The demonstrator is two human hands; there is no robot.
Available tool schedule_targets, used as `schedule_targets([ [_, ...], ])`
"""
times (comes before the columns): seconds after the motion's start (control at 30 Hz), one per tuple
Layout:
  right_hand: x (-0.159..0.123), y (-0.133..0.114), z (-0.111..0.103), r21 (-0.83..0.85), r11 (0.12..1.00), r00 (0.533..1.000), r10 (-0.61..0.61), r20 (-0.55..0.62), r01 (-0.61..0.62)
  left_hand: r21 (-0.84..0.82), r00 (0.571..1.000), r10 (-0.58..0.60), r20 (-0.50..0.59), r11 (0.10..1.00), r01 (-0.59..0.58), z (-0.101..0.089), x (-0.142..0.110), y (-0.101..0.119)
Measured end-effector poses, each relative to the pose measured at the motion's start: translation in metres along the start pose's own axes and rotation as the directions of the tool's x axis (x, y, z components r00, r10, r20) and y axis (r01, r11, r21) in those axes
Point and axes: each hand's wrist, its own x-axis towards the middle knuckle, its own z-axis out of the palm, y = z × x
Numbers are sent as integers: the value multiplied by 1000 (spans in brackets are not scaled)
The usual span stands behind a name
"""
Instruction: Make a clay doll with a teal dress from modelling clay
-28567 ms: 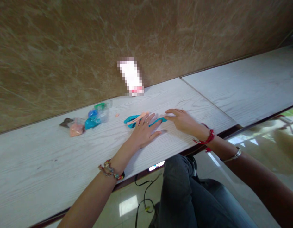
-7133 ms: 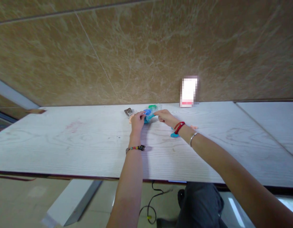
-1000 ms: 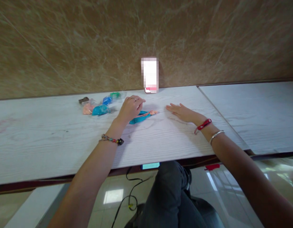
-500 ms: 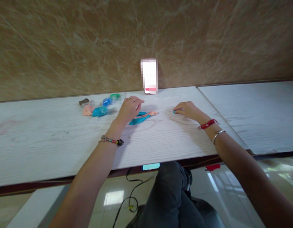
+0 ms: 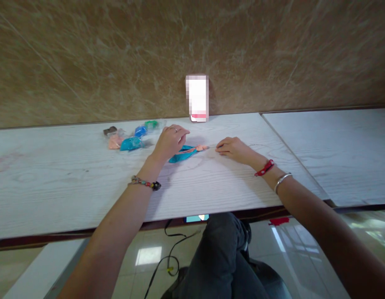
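Observation:
A flat, pointed shape of blue modelling clay [image 5: 182, 157] lies on the white table, with an orange strip along it and an orange lump [image 5: 201, 147] at its right end. My left hand [image 5: 171, 141] hovers at the shape's upper left, its fingers curled together; whatever they may pinch is hidden. To the right of the orange end, my right hand [image 5: 233, 150] rests low at the tabletop with thumb and fingertips pressed together. The small blue bit of clay in that pinch is now covered by the fingers.
Bags of clay in blue [image 5: 131, 143], orange [image 5: 115, 141], dark blue [image 5: 140, 131], green [image 5: 151, 124] and brown [image 5: 110, 131] lie left of my left hand. A phone [image 5: 198, 99] leans on the marbled wall. The table's front edge is above my knees.
My right hand has moved left, closer to the orange end of the clay shape. The blue bit at its fingertips has gone out of sight. My left hand has stayed almost still.

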Motion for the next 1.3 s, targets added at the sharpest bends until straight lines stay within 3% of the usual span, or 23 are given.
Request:
schedule_targets([
  [0.13, -2, 1, 0, -1, 994, 994, 111, 11, -111, 9, 1000, -11, -5, 1000, 11, 0, 0, -1],
  [0.27, -5, 5, 3, 51, 997, 997, 60, 38, -62, 7, 1000, -20, 3, 1000, 20, 0, 1, -2],
  [0.37, -8, 9, 4, 20, 990, 990, 140, -10, -140, 7, 1000, -10, -11, 1000, 10, -1, 0, -3],
  [0.5, -10, 9, 2, 71, 997, 999, 26, 27, -28, 20, 999, -17, -36, 1000, 18, -1, 0, -5],
  [0.63, -10, 6, -2, 40, 991, 992, 123, 32, -124, 23, 999, -26, -27, 999, 26, -1, 0, -6],
  [0.8, -10, 5, -2, 97, 995, 997, 7, 76, -14, 24, 998, -49, -38, 998, 50, -1, -1, -8],
  [0.9, -11, 7, -1, 68, 991, 992, 117, 42, -119, 14, 997, -57, -50, 998, 58, 0, -1, -11],
  [1.03, -12, 8, -1, 88, 995, 995, 43, 88, -50, 5, 996, -73, -58, 997, 73, 1, -1, -15],
  [1.17, -12, 9, -3, 36, 984, 983, 175, 54, -177, -2, 994, -97, -57, 995, 97, 1, -1, -16],
  [1.3, -12, 8, -2, 92, 995, 996, 30, 89, -38, 9, 995, -89, -45, 996, 90, 2, -1, -15],
])
